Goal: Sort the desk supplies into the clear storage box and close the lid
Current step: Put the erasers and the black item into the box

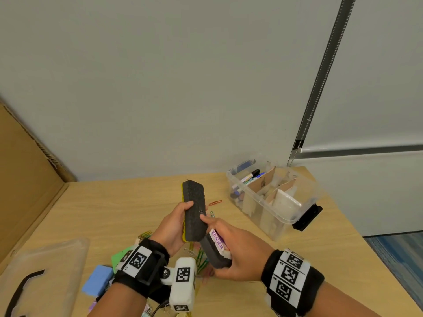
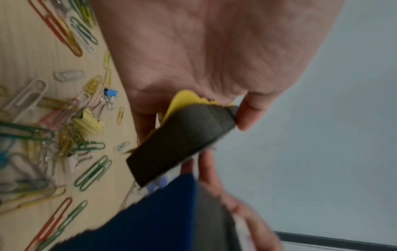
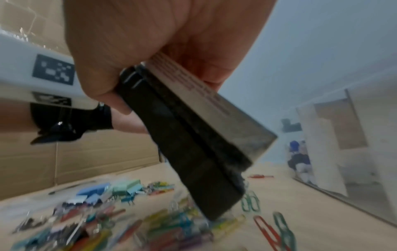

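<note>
My left hand point(image 1: 176, 221) grips a yellow-backed eraser point(image 1: 194, 209) with its black felt face towards me, held up above the desk; in the left wrist view its thumb pinches the yellow-backed eraser point(image 2: 182, 139). My right hand point(image 1: 231, 245) holds a second eraser point(image 1: 216, 250) with a white label reading ERASER, just below and right of the first; the second eraser point(image 3: 193, 135) points down at the desk. The clear storage box point(image 1: 274, 197) stands open at the back right, with markers and cardboard dividers inside. Its lid point(image 1: 43, 273) lies flat at the front left.
Coloured paper clips point(image 2: 71, 129) and binder clips are scattered on the wooden desk point(image 1: 114, 202) below my hands. Sticky-note pads point(image 1: 98, 280) lie at the front left. A cardboard sheet point(image 1: 25, 175) leans along the left edge. One red clip point(image 1: 215, 202) lies near the box.
</note>
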The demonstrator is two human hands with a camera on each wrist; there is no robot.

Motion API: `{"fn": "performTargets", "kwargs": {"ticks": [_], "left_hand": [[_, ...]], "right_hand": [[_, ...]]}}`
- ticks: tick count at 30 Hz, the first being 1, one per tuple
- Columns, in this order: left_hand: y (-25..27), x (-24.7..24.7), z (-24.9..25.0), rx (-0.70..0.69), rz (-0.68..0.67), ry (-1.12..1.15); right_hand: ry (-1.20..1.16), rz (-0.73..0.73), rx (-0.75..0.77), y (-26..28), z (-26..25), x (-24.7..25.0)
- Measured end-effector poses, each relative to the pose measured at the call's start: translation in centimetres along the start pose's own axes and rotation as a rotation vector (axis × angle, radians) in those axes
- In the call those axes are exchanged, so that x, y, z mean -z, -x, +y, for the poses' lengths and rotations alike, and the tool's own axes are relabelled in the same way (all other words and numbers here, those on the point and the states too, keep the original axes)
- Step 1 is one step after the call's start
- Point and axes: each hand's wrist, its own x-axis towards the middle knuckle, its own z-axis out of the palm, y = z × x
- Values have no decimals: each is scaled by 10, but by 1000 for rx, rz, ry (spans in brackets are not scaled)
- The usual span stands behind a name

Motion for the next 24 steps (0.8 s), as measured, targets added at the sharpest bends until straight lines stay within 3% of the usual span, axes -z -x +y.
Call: {"fn": "performTargets", "kwargs": {"ticks": [4, 10, 13, 16, 22, 24], "left_hand": [[-1, 5, 0, -14, 22, 15], [2, 6, -4, 21, 58, -123], [1, 4, -3, 10, 59, -40], [2, 5, 2, -21, 50, 52], [0, 9, 8, -75, 72, -54], [-1, 15, 7, -84, 70, -146]], "right_hand": [[73, -77, -47, 7, 9, -2], [76, 36, 83, -10, 3, 0], [92, 11, 92, -15, 1, -5], [132, -4, 66, -12, 6, -6], [302, -203, -31, 3, 9, -6], [280, -201, -123, 7, 12, -6]]}}
